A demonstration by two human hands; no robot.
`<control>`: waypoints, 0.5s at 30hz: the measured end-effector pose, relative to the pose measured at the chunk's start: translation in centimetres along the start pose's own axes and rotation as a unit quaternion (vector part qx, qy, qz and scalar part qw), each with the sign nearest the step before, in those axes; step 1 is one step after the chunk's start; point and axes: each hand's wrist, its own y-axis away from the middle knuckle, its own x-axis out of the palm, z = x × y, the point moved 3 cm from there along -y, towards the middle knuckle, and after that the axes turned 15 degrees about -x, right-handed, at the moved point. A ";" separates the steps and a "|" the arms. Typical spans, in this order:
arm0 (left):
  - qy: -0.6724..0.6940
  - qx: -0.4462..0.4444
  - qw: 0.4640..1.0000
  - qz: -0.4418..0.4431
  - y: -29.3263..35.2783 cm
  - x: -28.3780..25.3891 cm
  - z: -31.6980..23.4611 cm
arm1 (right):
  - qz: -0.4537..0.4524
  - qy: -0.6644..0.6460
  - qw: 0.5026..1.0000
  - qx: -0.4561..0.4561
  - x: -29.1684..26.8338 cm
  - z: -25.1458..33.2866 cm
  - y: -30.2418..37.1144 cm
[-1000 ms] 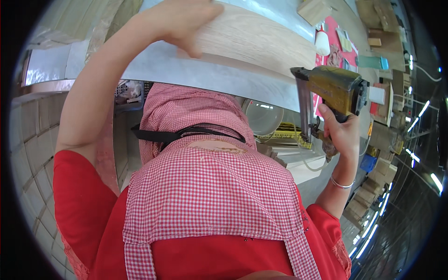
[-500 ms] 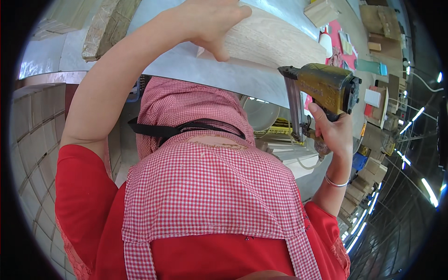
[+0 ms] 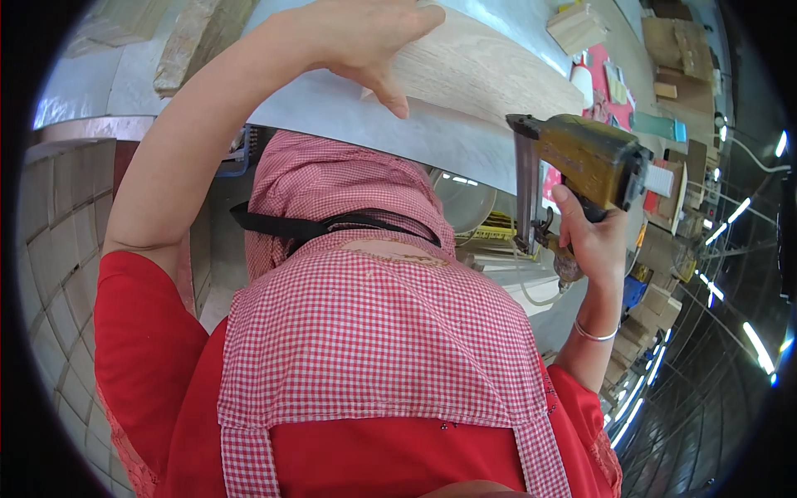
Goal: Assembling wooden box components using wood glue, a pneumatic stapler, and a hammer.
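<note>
My right hand [image 3: 596, 242] is wrapped round the grip of a pneumatic nail gun [image 3: 581, 153] with a worn yellow-and-black body, its thumb pointing up. The gun's dark nose lies against the near right end of a pale wooden board [image 3: 490, 70] on the bench. My left hand [image 3: 375, 41] holds this board at its left part, thumb spread over the near edge and index finger stretched across the top. The farther fingers are partly cut off by the picture's upper edge. An air hose [image 3: 531, 295] hangs below the gun's handle.
The metal-topped bench [image 3: 349, 108] has its front edge just before my apron. A wrapped block [image 3: 199, 41] lies at left, stacked wood pieces [image 3: 578, 28] at the far right. A white bottle [image 3: 583, 83] stands by a pink cloth [image 3: 599, 58]. Below the bench is a round basin [image 3: 465, 203].
The nail gun and my right hand have shifted slightly right. My left hand stays on the board, its thumb a little lower in the picture.
</note>
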 end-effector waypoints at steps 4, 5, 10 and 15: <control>0.022 -0.104 0.966 0.237 -0.1 0.7 2.1 | -0.007 -0.029 0.999 -0.025 1.1 2.0 -0.4; 0.024 -0.133 0.947 0.290 0.0 1.0 2.4 | 0.003 -0.033 0.999 -0.035 1.8 2.3 -0.7; 0.051 -0.114 0.965 0.230 0.3 0.9 2.1 | 0.066 -0.067 0.990 -0.101 5.1 3.6 -1.8; 0.107 -0.119 0.955 0.250 0.1 0.8 2.6 | 0.089 -0.074 0.988 -0.102 6.4 4.2 -2.3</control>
